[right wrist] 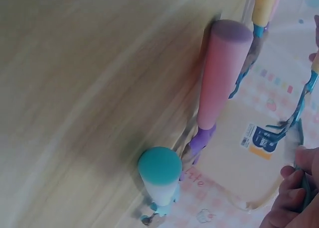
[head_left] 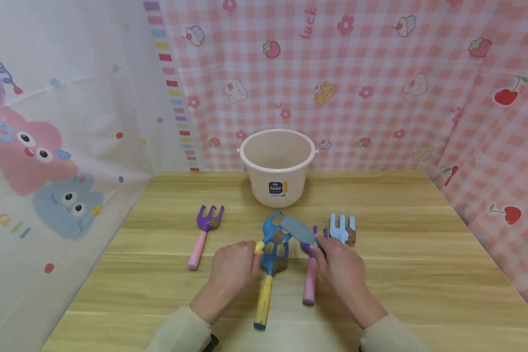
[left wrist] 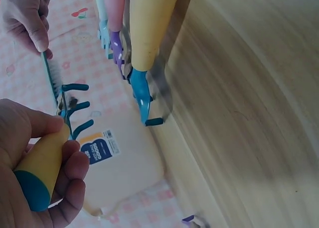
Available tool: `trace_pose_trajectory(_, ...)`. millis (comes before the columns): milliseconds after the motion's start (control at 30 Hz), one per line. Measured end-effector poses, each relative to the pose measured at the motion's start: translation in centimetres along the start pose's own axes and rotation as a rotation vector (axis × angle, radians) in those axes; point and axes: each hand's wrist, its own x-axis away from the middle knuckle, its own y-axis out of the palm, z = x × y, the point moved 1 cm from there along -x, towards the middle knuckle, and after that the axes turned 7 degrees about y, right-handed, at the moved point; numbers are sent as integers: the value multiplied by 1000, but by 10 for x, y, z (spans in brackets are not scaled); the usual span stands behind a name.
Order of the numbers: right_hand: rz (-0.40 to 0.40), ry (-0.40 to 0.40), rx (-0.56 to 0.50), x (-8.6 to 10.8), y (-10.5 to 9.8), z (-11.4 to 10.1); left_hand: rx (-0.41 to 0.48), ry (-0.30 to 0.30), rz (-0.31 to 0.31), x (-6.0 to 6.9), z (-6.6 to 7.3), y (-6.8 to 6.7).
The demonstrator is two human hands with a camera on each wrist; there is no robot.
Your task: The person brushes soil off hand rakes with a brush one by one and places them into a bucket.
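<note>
My left hand [head_left: 235, 266] grips the yellow handle [left wrist: 45, 161] of a small garden hand rake with blue tines [head_left: 271, 226] and a brown dirt-like patch. In my right hand [head_left: 343, 264] is a grey-teal brush [head_left: 298, 230]; its pale bristles [left wrist: 56, 77] show in the left wrist view. The bristles face the rake's head and seem to touch it. Below the hands lies another yellow-handled blue rake [head_left: 264, 298], also with a brown patch. A pink-handled purple rake [head_left: 309, 283] lies by my right hand, which partly hides its head.
A cream bucket [head_left: 277, 188] with a label stands at the back of the wooden table [head_left: 400, 195]. To the left lies a pink-and-purple rake [head_left: 198, 249], to the right a light-blue one [head_left: 341, 227], both with brown patches. Patterned curtains [head_left: 356, 58] enclose the table.
</note>
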Motion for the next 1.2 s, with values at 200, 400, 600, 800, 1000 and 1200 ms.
trace_pose_trajectory(200,-51,70,-50,-13,3,2,17,-14,13,-4,-3,-1)
trace_pose_trajectory(400,-89,136,-162,-24,2,4,36,-46,-10,-10,-8,4)
trace_pose_trajectory(600,-103,124,-169,-31,1,1,45,-91,-34,-18,-13,8)
trace_pose_trajectory(800,-142,130,-147,-34,0,-2,49,-112,-36,-21,-16,9)
trace_pose_trajectory(1000,-177,131,-80,-31,-4,1,11,-120,14,-23,-21,10)
trace_pose_trajectory(1200,-105,61,-79,-32,-6,-2,8,-121,-45,-25,-19,11)
